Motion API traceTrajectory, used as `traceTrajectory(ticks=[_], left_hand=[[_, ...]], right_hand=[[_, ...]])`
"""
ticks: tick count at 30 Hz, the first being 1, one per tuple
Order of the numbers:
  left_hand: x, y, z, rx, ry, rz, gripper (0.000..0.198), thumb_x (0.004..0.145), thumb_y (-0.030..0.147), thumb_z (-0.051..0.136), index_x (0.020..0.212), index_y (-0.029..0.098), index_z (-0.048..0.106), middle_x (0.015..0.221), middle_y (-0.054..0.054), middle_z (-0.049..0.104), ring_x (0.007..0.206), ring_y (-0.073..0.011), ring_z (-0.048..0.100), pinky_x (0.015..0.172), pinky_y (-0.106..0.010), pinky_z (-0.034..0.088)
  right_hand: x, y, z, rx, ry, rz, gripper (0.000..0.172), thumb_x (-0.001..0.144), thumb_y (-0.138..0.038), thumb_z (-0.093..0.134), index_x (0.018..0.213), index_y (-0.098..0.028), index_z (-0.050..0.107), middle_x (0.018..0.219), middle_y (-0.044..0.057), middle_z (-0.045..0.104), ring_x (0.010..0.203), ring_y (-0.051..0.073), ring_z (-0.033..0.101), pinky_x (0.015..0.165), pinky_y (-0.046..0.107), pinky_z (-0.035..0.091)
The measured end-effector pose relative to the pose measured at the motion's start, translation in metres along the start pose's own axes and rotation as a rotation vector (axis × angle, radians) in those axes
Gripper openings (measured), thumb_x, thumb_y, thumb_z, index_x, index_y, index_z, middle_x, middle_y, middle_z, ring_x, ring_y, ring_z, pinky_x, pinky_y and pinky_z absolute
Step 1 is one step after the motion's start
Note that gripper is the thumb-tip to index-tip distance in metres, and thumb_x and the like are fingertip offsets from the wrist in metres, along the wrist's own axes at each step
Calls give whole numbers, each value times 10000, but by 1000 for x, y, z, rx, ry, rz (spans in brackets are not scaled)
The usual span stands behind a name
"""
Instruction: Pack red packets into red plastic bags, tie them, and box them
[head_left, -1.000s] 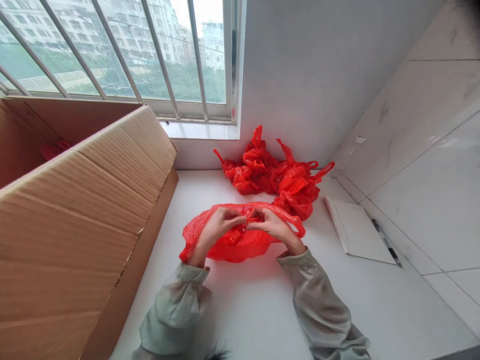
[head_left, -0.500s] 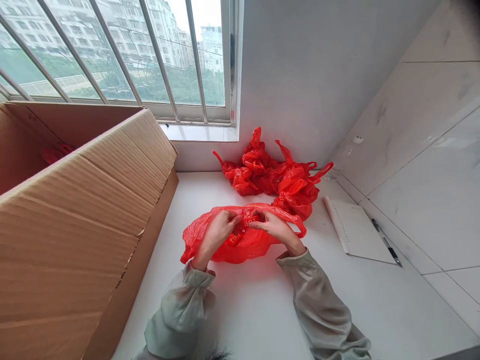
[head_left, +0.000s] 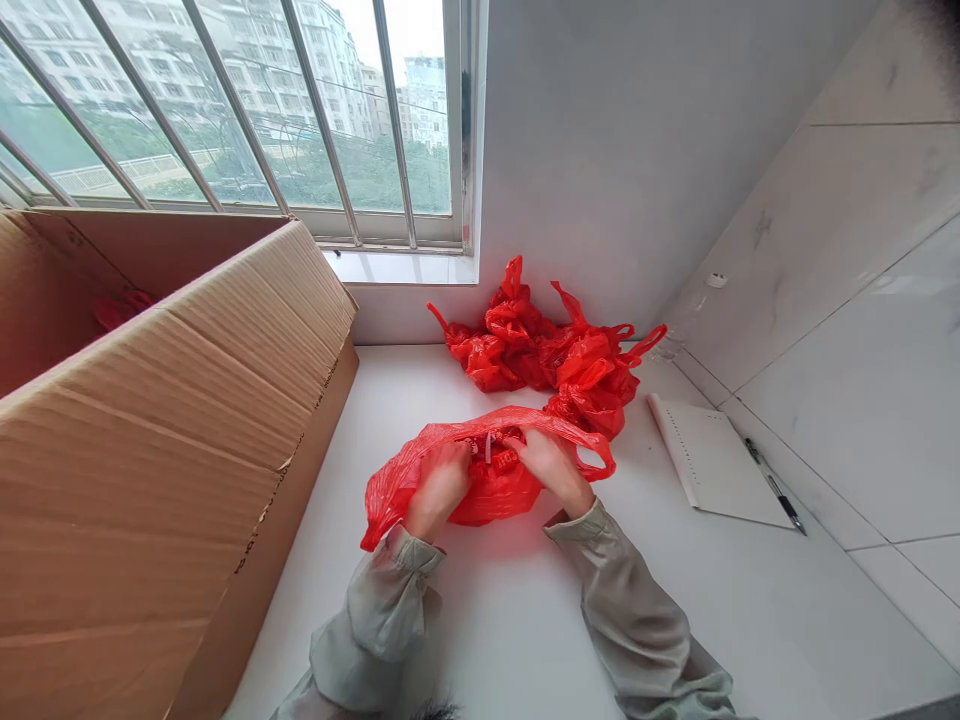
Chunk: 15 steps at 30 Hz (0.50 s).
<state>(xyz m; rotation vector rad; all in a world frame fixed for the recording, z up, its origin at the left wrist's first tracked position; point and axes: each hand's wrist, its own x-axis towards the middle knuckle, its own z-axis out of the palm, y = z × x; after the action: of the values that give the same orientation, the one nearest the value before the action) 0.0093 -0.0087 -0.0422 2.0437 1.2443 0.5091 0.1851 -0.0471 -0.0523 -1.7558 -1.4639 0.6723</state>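
Note:
A red plastic bag lies on the white counter in front of me. My left hand and my right hand both grip it near its top middle, fingers curled into the plastic, and part of the left hand shows through the thin film. Behind it, against the wall, sits a heap of more crumpled red bags.
A large open cardboard box fills the left side, with something red inside. A white notebook and a pen lie at the right by the tiled wall. A barred window is behind.
Both hands have drawn back toward me and bunched the bag tighter. Its upper edge now arches over the fingers, and the left hand has slipped under the film.

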Motion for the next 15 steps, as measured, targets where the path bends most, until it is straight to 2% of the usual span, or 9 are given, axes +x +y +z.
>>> traceTrajectory(ticks=[3,6,10,15], left_hand=[[2,9,-10,34,-66,32,165,604,132,563,558,207,424,540,41,447,548,-134,372,553,-274,219],[2,19,-22,-23,-129,65,131,653,207,589,607,209,466,580,49,487,564,-130,406,540,-260,249],[0,29,-35,-148,-178,94,118,687,260,617,640,205,523,620,36,520,603,-143,452,542,-260,304],[1,34,-41,-189,-203,111,148,719,321,623,672,181,609,621,19,546,594,-151,468,537,-276,317]], right_hand=[[-3,-8,-6,150,-190,-46,97,833,-246,624,902,-223,688,978,45,714,1002,250,633,951,408,454],[-7,-18,-11,294,-352,-56,124,824,-267,630,905,-198,693,939,29,707,918,223,633,849,357,465],[-7,-27,-17,408,-371,-54,92,800,-256,626,774,-180,669,759,0,645,746,169,582,703,302,448],[-3,-24,-19,462,-335,-58,180,772,-353,676,716,-187,637,712,-19,592,707,143,552,681,277,443]])
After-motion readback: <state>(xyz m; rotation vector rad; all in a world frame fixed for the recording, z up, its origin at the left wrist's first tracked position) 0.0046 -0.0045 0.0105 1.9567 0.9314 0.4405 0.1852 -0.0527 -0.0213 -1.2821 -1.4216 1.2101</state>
